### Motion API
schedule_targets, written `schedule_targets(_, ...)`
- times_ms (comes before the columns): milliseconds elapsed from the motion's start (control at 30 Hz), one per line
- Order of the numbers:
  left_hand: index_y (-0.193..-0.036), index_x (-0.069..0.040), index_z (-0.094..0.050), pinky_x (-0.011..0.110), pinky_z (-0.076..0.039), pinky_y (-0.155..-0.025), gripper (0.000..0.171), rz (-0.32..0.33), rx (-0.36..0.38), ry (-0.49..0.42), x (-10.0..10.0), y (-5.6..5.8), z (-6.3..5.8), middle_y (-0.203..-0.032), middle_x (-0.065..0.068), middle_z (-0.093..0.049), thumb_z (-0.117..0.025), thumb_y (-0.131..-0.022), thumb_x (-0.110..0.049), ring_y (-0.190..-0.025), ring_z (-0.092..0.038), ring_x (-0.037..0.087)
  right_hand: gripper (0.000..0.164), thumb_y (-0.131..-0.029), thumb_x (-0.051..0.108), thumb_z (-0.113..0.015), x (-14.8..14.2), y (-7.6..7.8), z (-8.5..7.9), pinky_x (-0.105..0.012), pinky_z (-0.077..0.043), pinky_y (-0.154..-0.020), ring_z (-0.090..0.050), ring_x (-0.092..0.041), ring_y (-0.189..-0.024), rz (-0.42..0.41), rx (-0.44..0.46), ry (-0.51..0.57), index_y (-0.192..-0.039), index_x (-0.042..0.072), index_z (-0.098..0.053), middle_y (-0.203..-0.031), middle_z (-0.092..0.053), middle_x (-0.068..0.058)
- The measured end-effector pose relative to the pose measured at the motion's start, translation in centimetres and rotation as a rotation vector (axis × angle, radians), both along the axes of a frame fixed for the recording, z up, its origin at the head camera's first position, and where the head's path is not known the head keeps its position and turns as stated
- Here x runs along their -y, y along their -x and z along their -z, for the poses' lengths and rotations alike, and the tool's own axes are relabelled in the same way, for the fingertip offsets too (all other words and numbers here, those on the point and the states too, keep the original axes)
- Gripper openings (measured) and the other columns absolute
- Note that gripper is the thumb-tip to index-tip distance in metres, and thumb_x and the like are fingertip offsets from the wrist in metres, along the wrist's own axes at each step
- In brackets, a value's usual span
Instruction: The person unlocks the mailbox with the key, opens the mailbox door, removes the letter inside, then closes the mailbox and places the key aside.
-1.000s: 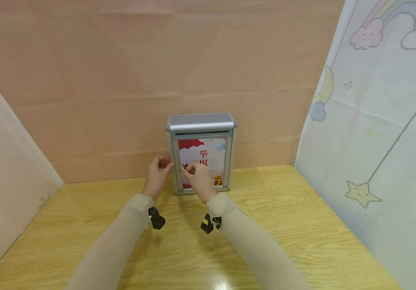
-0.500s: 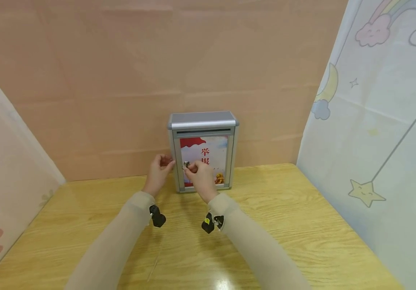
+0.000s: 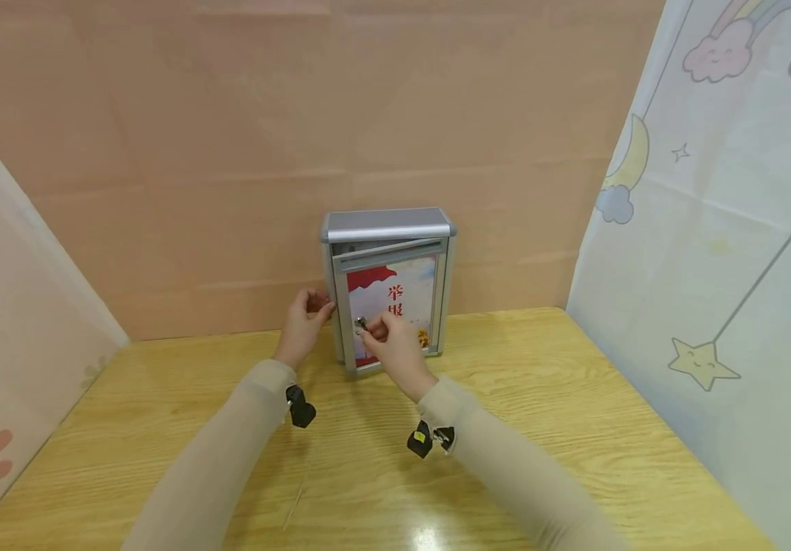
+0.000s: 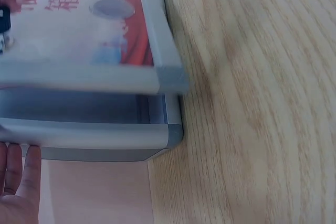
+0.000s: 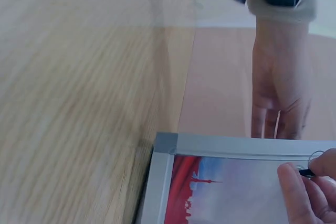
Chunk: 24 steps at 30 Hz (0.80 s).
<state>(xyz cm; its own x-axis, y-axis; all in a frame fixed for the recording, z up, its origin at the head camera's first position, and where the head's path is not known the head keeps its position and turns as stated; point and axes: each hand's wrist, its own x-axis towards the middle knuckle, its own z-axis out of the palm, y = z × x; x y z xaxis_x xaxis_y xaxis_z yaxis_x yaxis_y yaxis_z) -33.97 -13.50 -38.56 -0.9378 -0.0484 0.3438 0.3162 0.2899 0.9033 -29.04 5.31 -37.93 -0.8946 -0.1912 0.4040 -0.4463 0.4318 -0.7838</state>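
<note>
A silver metal suggestion box stands upright against the backdrop. Its front door, with a printed red and white poster, is tilted outward along its left side, and a dark gap shows in the left wrist view. My right hand pinches a small black-headed key at the lock on the door's left part; a thin wire ring hangs by it. With extended fingers my left hand touches the box's left side wall, seen as fingertips against the wall in the left wrist view.
The box stands on a wood-grain table near its back edge. Behind it hangs a peach cloth backdrop. Pale printed panels flank the table, the right panel bearing stars and clouds.
The door was flush with the box before; now its left side has swung outward. My right hand has moved toward me and slightly right with the key. My left hand stays at the side wall.
</note>
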Motion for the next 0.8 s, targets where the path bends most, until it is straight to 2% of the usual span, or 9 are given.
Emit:
schedule_targets(200,-0.118,0.001,-0.049,0.014,-0.048,-0.075,0.029,0.015,0.012,0.003,0.2,0.2,0.3,-0.113,0.017,-0.057,-0.06,-0.096,-0.014,-0.103,-0.054,0.025,0.013,-0.092,0.012,-0.066,-2.4,-2.0,-0.4,-0.023,-0.055,-0.06,-0.069,-0.029,-0.073,-0.055,0.053,-0.033,-0.102,0.006,-0.063,-0.086,-0.07,-0.014)
schedule_targets(433,-0.119,0.001,-0.05,0.026,-0.052,-0.082,0.03,0.023,0.021,0.013,0.2,0.3,0.3,-0.114,0.015,-0.056,-0.06,-0.096,-0.015,-0.102,-0.055,0.025,0.009,-0.092,0.018,-0.066,-6.9,-3.8,-0.9,-0.023,-0.053,-0.064,-0.063,-0.014,-0.074,-0.104,0.032,-0.194,-0.101,0.014,-0.065,-0.086,-0.069,-0.005)
schedule_targets(533,-0.12,0.001,-0.05,0.031,-0.053,-0.085,0.031,0.025,0.029,0.002,0.1,0.4,0.2,-0.114,0.016,-0.056,-0.06,-0.096,-0.015,-0.103,-0.055,0.025,0.009,-0.093,0.019,-0.066,-8.9,-4.1,-1.4,-0.024,-0.054,-0.065,-0.064,-0.015,-0.076,-0.15,0.041,-0.24,-0.101,0.015,-0.065,-0.087,-0.07,-0.001)
schedule_targets(667,-0.12,0.001,-0.049,0.022,-0.052,-0.081,0.03,0.02,0.032,-0.007,0.1,0.5,0.2,-0.115,0.015,-0.056,-0.059,-0.097,-0.015,-0.103,-0.055,0.025,0.011,-0.093,0.022,-0.065,-11.1,-4.2,-1.6,-0.025,-0.055,-0.068,-0.066,-0.018,-0.082,-0.174,0.053,-0.263,-0.103,0.016,-0.067,-0.09,-0.07,0.004)
schedule_targets(800,-0.119,0.001,-0.049,0.016,-0.048,-0.077,0.029,0.02,0.031,-0.016,0.1,0.4,0.1,-0.114,0.015,-0.055,-0.059,-0.097,-0.014,-0.103,-0.054,0.024,0.013,-0.094,0.025,-0.064,-12.9,-4.2,-1.2,-0.029,-0.057,-0.07,-0.066,-0.016,-0.086,-0.187,0.052,-0.234,-0.103,0.015,-0.068,-0.096,-0.07,0.0)
